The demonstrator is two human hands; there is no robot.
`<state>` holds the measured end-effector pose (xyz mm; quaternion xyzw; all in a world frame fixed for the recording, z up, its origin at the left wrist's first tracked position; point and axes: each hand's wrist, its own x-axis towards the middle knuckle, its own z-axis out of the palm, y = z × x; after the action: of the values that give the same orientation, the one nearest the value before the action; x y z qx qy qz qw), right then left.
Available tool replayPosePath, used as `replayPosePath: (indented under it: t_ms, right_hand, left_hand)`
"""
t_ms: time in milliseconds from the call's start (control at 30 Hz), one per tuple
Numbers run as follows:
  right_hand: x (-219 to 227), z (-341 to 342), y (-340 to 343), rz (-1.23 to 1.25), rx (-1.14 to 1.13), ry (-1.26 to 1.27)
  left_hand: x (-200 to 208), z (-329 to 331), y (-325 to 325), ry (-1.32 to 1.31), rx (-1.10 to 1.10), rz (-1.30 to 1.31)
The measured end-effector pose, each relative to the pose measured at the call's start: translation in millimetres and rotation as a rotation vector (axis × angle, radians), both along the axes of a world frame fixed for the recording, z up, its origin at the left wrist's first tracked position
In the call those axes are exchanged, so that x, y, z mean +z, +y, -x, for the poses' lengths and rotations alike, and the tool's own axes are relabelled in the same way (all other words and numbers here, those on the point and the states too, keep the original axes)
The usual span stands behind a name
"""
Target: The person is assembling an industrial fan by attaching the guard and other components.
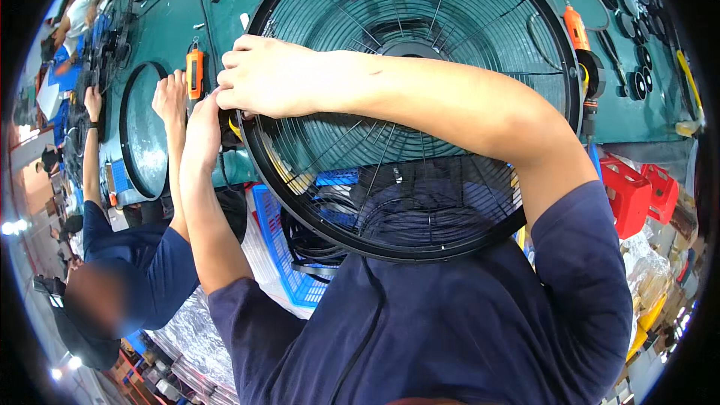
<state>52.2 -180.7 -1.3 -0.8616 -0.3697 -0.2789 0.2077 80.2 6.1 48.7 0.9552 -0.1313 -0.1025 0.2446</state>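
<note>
A large round black wire fan guard (420, 45) lies on the green workbench (172, 22), its near edge overhanging toward me. My right hand (262, 75) reaches across the guard and rests fisted on its left rim. My left hand (204, 124) is at the same left rim just below, its fingers closed around something dark with a bit of yellow; what it holds I cannot tell.
A co-worker in a dark shirt at left has a hand (171, 94) by an orange power screwdriver (195, 71) and another fan ring (144, 131). A second orange driver (576, 28) lies at right. A blue crate (289, 255) and red plastic parts (634, 191) sit below the bench edge.
</note>
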Motion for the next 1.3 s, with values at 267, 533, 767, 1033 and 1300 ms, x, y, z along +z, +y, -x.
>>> replayPosePath:
  t_ms: [267,533,767,1033,1300]
  right_hand:
    - [1.1,2.7,9.3,0.007,0.016,0.082]
    - [-3.4,-3.3,-1.7,-0.033,-0.029,-0.046]
    - [1.0,2.5,11.5,-0.042,0.003,0.002]
    - [8.3,-2.3,-4.7,0.159,0.057,0.158]
    - [107.3,22.7,-93.3,0.264,-0.044,0.465]
  left_hand:
    - [-83.3,31.6,30.8,-0.366,-0.001,0.761]
    - [-20.3,-17.2,17.1,-0.164,-0.063,0.005]
    - [-83.5,24.1,38.2,-0.355,-0.034,0.894]
    - [1.8,11.7,-4.3,0.235,0.228,0.227]
    - [-49.9,17.5,24.0,-0.474,-0.15,0.236]
